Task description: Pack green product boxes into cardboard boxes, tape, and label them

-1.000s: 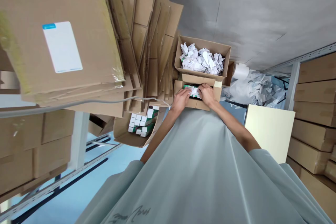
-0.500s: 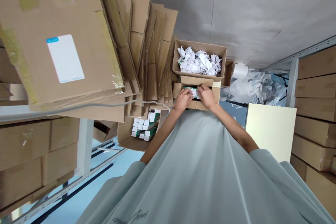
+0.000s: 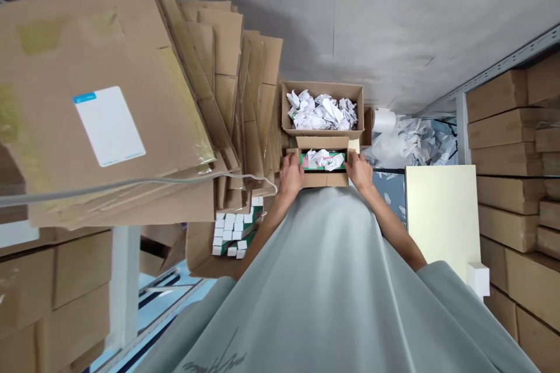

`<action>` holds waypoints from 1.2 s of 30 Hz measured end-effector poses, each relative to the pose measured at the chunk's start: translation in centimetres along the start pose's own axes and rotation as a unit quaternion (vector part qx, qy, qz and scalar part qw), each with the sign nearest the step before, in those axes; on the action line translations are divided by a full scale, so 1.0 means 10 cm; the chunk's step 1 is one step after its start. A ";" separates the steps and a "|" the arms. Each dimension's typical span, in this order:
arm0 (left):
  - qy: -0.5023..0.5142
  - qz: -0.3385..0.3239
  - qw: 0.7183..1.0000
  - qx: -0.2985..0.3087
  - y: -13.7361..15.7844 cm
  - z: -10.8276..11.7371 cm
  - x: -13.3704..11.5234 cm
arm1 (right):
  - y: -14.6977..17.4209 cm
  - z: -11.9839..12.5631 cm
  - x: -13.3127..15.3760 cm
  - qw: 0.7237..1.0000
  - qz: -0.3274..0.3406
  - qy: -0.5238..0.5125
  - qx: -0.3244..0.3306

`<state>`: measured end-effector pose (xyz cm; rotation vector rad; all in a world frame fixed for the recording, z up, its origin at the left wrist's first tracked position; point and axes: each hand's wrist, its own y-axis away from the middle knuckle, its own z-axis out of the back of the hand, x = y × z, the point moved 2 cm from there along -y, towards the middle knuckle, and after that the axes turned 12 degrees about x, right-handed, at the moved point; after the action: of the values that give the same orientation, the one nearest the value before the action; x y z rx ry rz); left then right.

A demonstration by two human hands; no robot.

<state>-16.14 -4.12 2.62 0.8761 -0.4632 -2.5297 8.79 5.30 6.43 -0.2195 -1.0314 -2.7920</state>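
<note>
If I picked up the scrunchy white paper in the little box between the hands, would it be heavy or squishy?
The crumpled paper is probably light, since it looks like thin sheets. It would likely squash easily, because its folds look loose. It probably wouldn't roll smoothly, with such jagged edges.

**Even light, stretched margins**

I'm getting an evenly lit feed. Shadow dims the grey wall [image 3: 371,29] behind the flattened cardboard [image 3: 153,73], whose tape [image 3: 205,155] glints at its lower right corner. Wide-angle stretch pulls at my margins; the cardboard's upper left looks blurred.
</note>
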 end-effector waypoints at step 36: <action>0.071 -0.266 0.873 0.402 0.94 -2.61 -2.68 | 2.83 -1.82 -2.92 0.803 -0.350 -0.414 -0.247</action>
<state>22.37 -3.57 0.74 1.6617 -1.4601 -2.6976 41.38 -25.04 5.07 -1.5234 -0.4622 -3.6877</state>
